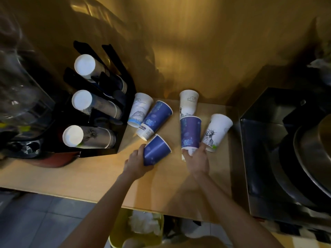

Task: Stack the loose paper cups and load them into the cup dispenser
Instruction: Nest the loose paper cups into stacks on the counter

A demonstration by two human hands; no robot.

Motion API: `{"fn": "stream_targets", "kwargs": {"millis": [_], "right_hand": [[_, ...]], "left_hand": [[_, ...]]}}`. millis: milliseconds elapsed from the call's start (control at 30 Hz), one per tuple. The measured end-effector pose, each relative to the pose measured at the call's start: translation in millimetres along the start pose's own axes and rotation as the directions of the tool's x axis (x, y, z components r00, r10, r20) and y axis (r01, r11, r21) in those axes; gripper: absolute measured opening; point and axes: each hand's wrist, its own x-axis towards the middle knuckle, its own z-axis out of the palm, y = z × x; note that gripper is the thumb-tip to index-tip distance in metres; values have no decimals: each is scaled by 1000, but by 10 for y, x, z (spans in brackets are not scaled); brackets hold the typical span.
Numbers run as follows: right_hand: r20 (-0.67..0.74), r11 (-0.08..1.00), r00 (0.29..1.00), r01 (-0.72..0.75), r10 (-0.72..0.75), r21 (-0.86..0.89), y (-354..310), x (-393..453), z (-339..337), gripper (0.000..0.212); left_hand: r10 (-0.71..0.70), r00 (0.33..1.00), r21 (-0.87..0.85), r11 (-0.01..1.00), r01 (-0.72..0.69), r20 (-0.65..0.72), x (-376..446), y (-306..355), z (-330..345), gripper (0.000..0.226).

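Paper is what everything on this wooden counter (89, 174) comes down to: six loose cups sit around the middle of the frame, some blue, some white with line drawings. The left hand (137, 162) is wrapped around a short blue cup (156, 151), which tilts with its rim away from the person. The right hand (197, 158) closes on the lower end of a tall blue cup (190, 133). To the right of that, just beside it, is a white cup with a statue drawing (215, 132); behind it is another white cup (189, 102). Left of centre, a white cup with a bridge drawing (138, 110) and a second tall blue cup (155, 119) lean together, touching. The black cup dispenser (123, 126) occupies the left of the frame, three slanted rows already holding nested stacks. These cups look light and thin-walled, so a hard squeeze would likely dent them; I would take each around the middle of the wall with spread fingers, or near the stiffer rolled rim. Matching sizes should nest easily, though the waxy surface may slip.
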Motion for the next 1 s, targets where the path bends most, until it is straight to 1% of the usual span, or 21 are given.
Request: {"fn": "stream_targets", "kwargs": {"millis": [67, 133, 200, 267, 333, 400, 467, 533, 633, 733, 800, 833, 900, 967, 1000], "right_hand": [[29, 997, 998, -52, 51, 61, 19, -11, 16, 68], [91, 990, 989, -126, 120, 63, 22, 2, -2, 71], [189, 986, 969, -167, 163, 9, -3, -9, -56, 61], [251, 988, 958, -152, 142, 24, -62, -40, -110, 51], [224, 988, 974, -74, 42, 136, -98, -66, -125, 49], [162, 965, 985, 6, -50, 262, -109, -79, -112, 54], [152, 938, 985, 21, -78, 346, -84, -57, -54, 61], [152, 937, 984, 39, -98, 347, -3, -14, 56, 68], [122, 952, 989, 42, -83, 304, 89, 1, 160, 78], [132, 956, 988, 44, -85, 289, 141, 18, 176, 74], [142, 962, 984, 63, -104, 265, 154, 37, 171, 75], [145, 967, 984, 65, -104, 247, 157, 43, 170, 75], [150, 971, 983, 71, -107, 229, 157, 41, 175, 72], [154, 973, 983, 67, -103, 222, 139, 21, 186, 72], [153, 971, 983, 66, -103, 229, 138, 11, 199, 73]], "left_hand": [[-2, 999, -8, 1000, 2, -37, -40, -11, 71, 91], [-3, 998, 19, 1000, 5, -56, -50, 0, 106, 91], [-10, 998, 11, 1000, 11, -61, -37, 2, 100, 91], [-15, 999, -6, 1000, 15, -47, -20, -17, 75, 91], [-13, 999, -31, 999, 12, -34, 0, -43, 64, 91], [-9, 999, -45, 999, 7, -41, 1, -45, 61, 91], [-9, 998, -48, 999, 6, -55, -5, -34, 67, 91], [-11, 998, -35, 999, 8, -69, -17, -27, 93, 90], [0, 995, -6, 1000, 0, -96, -50, -9, 130, 90], [4, 996, -11, 1000, -5, -93, -55, -18, 148, 90], [3, 997, -63, 998, -8, -80, -72, -22, 114, 90], [15, 994, -113, 993, -27, -110, -92, -12, 72, 90], [35, 962, -226, 969, -99, -270, -159, 52, -84, 91], [71, 897, -295, 931, -217, -436, -233, 226, -324, 91], [99, 865, -319, 904, -285, -491, -276, 345, -442, 92]]}}
